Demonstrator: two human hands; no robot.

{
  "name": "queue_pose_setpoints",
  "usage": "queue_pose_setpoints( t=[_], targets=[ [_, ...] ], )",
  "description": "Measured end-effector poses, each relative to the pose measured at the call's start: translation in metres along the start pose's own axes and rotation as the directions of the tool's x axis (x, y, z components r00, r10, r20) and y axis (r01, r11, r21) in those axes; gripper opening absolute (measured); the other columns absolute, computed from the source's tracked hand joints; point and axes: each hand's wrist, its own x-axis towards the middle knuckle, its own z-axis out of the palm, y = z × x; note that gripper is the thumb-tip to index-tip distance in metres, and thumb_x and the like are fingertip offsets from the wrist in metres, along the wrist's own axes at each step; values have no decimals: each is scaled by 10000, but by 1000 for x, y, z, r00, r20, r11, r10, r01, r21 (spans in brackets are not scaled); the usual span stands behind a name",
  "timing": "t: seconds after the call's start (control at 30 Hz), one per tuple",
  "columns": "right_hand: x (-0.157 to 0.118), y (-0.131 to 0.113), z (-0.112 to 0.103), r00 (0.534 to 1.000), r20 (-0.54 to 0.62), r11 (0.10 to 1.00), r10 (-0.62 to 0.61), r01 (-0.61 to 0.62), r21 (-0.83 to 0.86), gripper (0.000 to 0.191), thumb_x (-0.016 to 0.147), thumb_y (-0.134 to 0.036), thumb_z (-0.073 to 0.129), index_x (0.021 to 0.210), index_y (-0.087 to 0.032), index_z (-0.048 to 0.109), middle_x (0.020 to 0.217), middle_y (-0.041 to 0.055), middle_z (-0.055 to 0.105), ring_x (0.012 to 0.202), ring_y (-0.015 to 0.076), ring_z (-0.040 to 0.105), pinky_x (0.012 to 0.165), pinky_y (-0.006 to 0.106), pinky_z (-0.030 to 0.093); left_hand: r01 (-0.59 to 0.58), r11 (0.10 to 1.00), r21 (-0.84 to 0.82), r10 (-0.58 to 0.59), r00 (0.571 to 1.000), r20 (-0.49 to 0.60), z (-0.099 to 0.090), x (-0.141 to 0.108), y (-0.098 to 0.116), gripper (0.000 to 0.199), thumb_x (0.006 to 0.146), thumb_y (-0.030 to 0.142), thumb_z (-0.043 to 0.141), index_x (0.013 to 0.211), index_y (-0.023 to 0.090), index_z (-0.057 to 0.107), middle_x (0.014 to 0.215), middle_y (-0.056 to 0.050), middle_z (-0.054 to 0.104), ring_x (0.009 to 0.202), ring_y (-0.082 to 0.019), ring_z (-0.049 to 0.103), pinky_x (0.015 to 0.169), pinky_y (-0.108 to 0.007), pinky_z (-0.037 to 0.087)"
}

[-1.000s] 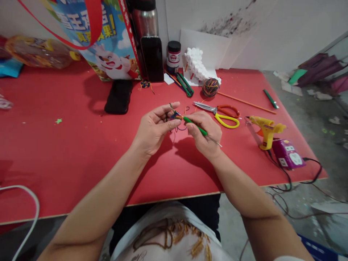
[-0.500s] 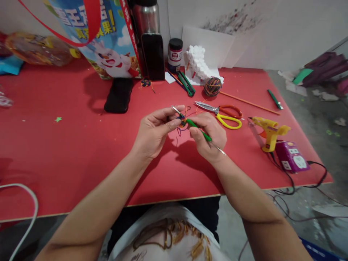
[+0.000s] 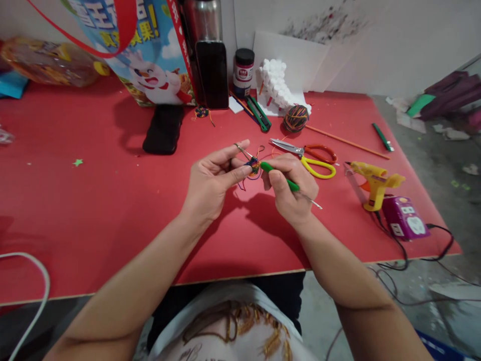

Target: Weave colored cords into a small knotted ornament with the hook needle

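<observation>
Between the thumb and fingers of my left hand (image 3: 210,183) is a small multicoloured crochet piece (image 3: 254,165), with loose yarn ends hanging around it. My right hand (image 3: 295,188) grips a crochet hook (image 3: 281,176) by its green handle. One metal end of the hook reaches left to the crochet piece and past it, near my left index fingertip; the other end sticks out below my right palm. A strand of yarn runs over my left index finger. Just beyond my right hand lie scissors (image 3: 317,159) with one red and one yellow handle, blades partly apart.
Behind the hands are a yarn ball (image 3: 295,118), a green cutter (image 3: 258,114), a small crocheted disc (image 3: 202,112) and a black phone (image 3: 163,129). On the right stand a yellow glue gun (image 3: 374,183) and a purple box (image 3: 404,218) with cables. A printed bag (image 3: 158,65) stands at the back.
My right hand has shifted slightly right and the hook has drawn back a little through the crochet piece. Yarn now loops over the left index finger near the hook's tip.
</observation>
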Motion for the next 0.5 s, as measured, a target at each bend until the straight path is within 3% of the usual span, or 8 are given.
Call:
queue_pose_setpoints(
  t=[0.27, 0.5],
  targets=[
    [3, -1, 0, 1000, 3, 998, 14, -15, 63, 112, 1043, -261, 663, 1080, -247, 768, 800, -1, 741, 765, 153, 704, 767, 345, 578, -37, 999, 4, 37, 999, -4, -1, -1, -3, 475, 665, 114, 975, 1107, 253, 871, 729, 39, 726, 694, -73, 655, 734, -193, 579],
    [4, -4, 3, 976, -6, 947, 219, -211, 242, 170, 1060, -318, 646, 1096, -227, 785, 821, -9, 708, 590, 89, 632, 557, 259, 530, -53, 999, 4, 53, 999, 10, 0, -1, -4, 479, 695, 131, 969, 1140, 270, 862, 780, 28, 753, 734, -81, 670, 764, -200, 581]
  ],
)
